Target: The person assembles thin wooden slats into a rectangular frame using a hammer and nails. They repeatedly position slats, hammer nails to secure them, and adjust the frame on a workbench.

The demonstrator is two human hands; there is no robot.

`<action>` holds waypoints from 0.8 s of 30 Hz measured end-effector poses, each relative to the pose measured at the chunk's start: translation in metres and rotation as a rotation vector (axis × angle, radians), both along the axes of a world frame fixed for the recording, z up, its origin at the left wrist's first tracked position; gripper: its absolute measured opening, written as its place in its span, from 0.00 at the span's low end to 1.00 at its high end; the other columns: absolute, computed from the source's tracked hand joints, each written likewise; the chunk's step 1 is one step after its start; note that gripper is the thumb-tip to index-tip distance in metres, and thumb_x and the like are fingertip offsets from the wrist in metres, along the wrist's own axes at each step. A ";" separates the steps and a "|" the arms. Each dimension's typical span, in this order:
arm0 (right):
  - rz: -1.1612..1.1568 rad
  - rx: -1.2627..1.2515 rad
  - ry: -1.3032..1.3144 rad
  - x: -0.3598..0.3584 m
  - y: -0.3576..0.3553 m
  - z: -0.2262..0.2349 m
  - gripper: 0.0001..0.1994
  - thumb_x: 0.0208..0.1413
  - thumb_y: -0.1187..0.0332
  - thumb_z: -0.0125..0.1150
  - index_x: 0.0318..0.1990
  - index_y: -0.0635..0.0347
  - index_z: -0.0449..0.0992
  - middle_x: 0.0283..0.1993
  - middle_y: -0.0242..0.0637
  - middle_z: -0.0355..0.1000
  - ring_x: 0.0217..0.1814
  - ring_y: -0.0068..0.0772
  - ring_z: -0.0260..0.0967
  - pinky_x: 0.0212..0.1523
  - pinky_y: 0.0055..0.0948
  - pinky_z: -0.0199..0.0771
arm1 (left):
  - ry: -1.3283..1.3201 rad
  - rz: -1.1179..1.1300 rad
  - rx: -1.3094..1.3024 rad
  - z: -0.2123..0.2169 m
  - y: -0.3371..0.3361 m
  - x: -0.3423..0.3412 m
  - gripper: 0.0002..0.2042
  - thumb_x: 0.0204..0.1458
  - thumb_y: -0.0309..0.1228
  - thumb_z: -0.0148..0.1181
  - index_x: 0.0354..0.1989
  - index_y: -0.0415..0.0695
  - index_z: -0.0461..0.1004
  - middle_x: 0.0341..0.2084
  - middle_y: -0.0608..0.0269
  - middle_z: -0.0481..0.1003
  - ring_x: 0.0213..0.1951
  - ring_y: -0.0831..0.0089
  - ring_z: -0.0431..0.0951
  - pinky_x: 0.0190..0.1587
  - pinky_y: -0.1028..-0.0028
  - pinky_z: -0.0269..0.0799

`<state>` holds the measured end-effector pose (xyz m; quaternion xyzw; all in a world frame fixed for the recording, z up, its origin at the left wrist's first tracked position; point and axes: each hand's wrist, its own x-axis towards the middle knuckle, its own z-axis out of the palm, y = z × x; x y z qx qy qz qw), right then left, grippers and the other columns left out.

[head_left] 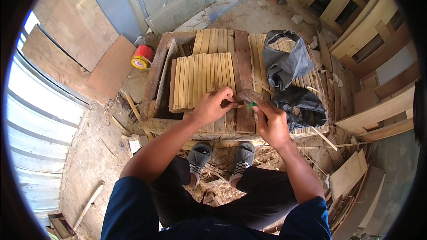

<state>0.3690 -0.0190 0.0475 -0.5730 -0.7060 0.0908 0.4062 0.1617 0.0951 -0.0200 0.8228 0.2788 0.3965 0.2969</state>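
My left hand is closed in a pinch above the middle of the wooden frame. What its fingertips hold is too small to make out. Facing it, my right hand grips a small see-through plastic pouch with a bit of green at its lower end. Below both hands runs a reddish-brown wooden board. A panel of narrow light wooden slats lies next to my left hand. Just beyond my right hand rests a crumpled black plastic bag.
A second dark bag lies on the slats at the right. Left of the wooden frame stands a red and yellow tub. Wooden lattice panels lean along the right. Wood scraps litter the floor around my feet.
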 end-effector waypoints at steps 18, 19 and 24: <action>-0.016 0.029 0.011 0.004 -0.001 -0.001 0.07 0.65 0.78 0.65 0.46 0.74 0.81 0.35 0.56 0.81 0.31 0.53 0.81 0.30 0.36 0.76 | -0.006 -0.015 -0.024 -0.002 0.002 -0.001 0.19 0.55 0.26 0.74 0.45 0.45 0.65 0.36 0.57 0.86 0.40 0.53 0.87 0.39 0.61 0.82; -0.014 0.034 0.038 0.005 -0.001 -0.001 0.07 0.65 0.78 0.65 0.46 0.74 0.81 0.35 0.56 0.81 0.31 0.54 0.81 0.31 0.36 0.76 | -0.003 -0.020 -0.025 -0.002 0.002 -0.001 0.19 0.54 0.26 0.74 0.45 0.45 0.65 0.37 0.57 0.86 0.40 0.53 0.87 0.40 0.61 0.82; -0.018 0.030 0.025 0.005 -0.002 -0.004 0.07 0.64 0.78 0.65 0.45 0.75 0.81 0.37 0.58 0.81 0.34 0.58 0.82 0.33 0.37 0.77 | 0.033 -0.103 0.072 0.005 0.007 -0.005 0.20 0.53 0.29 0.75 0.48 0.43 0.70 0.41 0.54 0.82 0.45 0.52 0.85 0.45 0.60 0.81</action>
